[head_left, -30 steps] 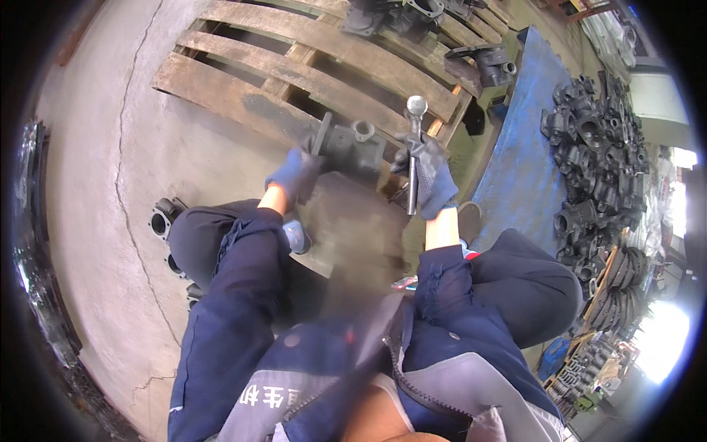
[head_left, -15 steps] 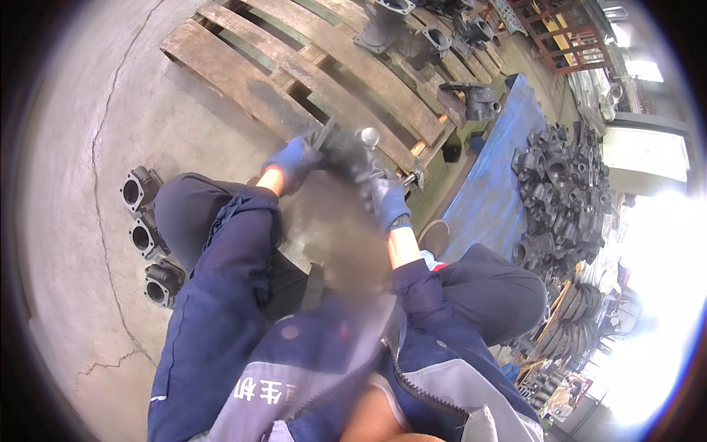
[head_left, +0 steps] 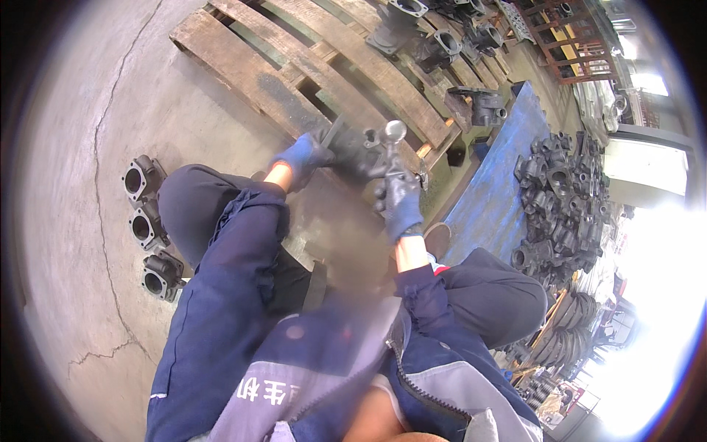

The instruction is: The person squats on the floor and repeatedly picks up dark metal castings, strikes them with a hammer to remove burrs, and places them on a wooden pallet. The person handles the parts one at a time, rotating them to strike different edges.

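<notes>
My left hand (head_left: 302,157), in a blue glove with dark fingers, is closed on the flange end of a dark metal casting (head_left: 356,152). The casting is held in front of my knees, near the pallet's edge. My right hand (head_left: 402,197), gloved the same way, is closed around a metal tool (head_left: 395,132) with a shiny round end sticking up past the fingers. The tool's exact kind cannot be made out. Its round end is just right of the casting; whether they touch I cannot tell. A smear blurs the area below the casting.
A wooden pallet (head_left: 247,68) lies ahead, with several castings (head_left: 444,46) at its far right. Three flanged castings (head_left: 141,227) line the floor by my left knee. To the right, a blue sheet (head_left: 492,173) borders a heap of dark castings (head_left: 561,193).
My right hand has turned more upright and shifted slightly right, raising the tool's round end clear of the casting. The left hand still grips the casting, nearly in place.
</notes>
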`<act>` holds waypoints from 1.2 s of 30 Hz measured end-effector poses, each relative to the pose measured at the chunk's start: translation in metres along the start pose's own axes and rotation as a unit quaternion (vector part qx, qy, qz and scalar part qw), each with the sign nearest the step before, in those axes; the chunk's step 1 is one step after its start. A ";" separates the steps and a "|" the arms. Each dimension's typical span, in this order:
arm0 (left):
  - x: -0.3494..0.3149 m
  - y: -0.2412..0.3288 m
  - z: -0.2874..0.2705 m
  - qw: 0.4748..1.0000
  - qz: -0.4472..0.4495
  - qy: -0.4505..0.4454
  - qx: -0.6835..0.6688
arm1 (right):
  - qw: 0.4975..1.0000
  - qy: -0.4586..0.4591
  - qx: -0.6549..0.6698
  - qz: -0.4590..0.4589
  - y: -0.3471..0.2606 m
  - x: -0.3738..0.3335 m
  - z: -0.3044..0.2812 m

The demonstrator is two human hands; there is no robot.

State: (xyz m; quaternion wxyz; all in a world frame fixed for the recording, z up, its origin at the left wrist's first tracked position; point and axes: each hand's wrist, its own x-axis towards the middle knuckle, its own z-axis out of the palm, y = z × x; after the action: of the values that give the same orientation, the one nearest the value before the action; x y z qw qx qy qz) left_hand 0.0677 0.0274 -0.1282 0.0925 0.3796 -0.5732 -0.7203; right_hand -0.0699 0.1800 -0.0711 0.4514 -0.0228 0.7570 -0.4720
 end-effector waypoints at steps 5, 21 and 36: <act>-0.002 0.003 0.002 0.999 -0.041 0.026 0.003 | 0.998 -0.019 -0.032 0.056 -0.014 0.001 0.007; 0.016 -0.020 -0.003 0.996 0.006 0.027 0.089 | 0.996 -0.049 -0.043 0.068 0.009 0.010 0.003; 0.003 -0.007 0.001 1.000 -0.003 0.009 -0.015 | 0.997 -0.016 0.070 0.012 -0.002 0.004 0.001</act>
State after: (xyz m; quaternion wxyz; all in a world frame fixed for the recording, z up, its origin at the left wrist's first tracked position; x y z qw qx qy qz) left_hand 0.0667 0.0287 -0.1357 0.1008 0.3862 -0.5598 -0.7261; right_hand -0.0720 0.1760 -0.0719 0.4691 0.0104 0.7151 -0.5181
